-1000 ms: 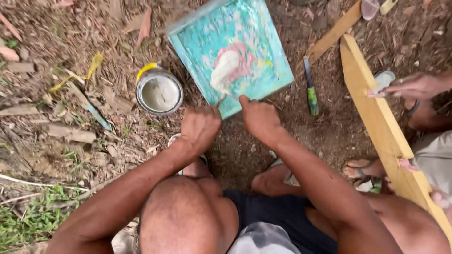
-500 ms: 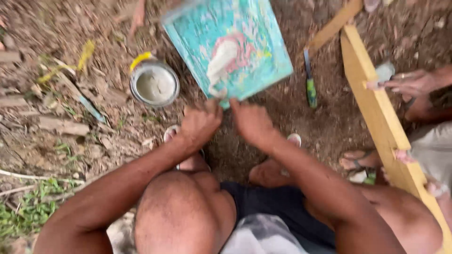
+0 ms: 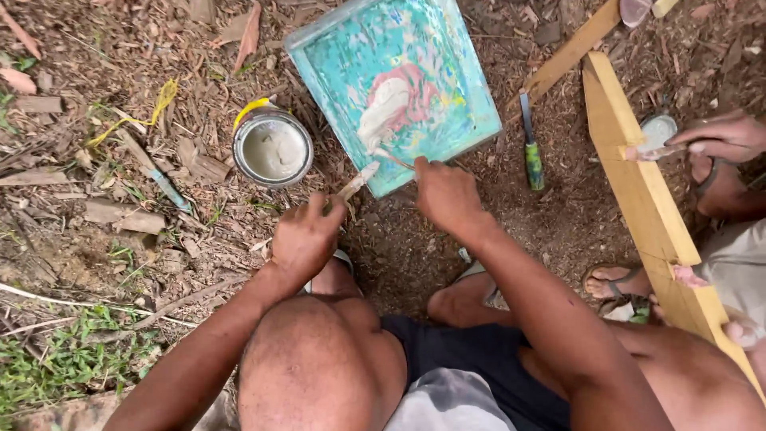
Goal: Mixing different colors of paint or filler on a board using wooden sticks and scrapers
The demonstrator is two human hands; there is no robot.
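Observation:
A teal square board (image 3: 399, 88) smeared with a pink and white paste lies on the mulch ground. My right hand (image 3: 447, 195) grips a thin tool whose tip touches the board's near edge by the white paste (image 3: 381, 112). My left hand (image 3: 307, 235) holds a small putty knife (image 3: 357, 182) whose blade points up toward the board's lower left corner. An open round can of pale putty (image 3: 273, 148) with a yellow handle sits left of the board.
A green-handled knife (image 3: 531, 148) lies right of the board. A long yellow wooden plank (image 3: 642, 195) runs down the right side, where another person's hand (image 3: 722, 137) works with a scraper. Wood chips, sticks and grass cover the ground at left.
My hands have separated: the left dropped back to the lower left with the putty knife, the right stayed at the board's near edge. The view shifted slightly.

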